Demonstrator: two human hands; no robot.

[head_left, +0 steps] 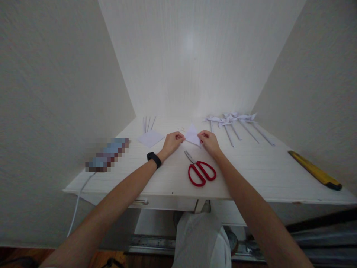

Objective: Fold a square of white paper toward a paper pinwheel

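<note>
A small white piece of paper point(192, 135), roughly triangular, is held between my two hands above the white table. My left hand point(175, 140), with a black band on its wrist, pinches the left corner. At the right corner, my right hand point(208, 140) grips the paper between thumb and fingers. Just below it lie red-handled scissors point(198, 170), their blades pointing up and left. To the left of my left hand rests a flat white paper sheet point(151, 138), with several thin paper sticks point(148, 124) behind it.
Several white paper pinwheels on sticks point(227, 122) lie at the back right. A yellow cutter point(315, 169) is near the table's right edge. At the left lies a blurred device point(108, 154) with a white cable point(78, 199). Walls enclose the table point(259, 178).
</note>
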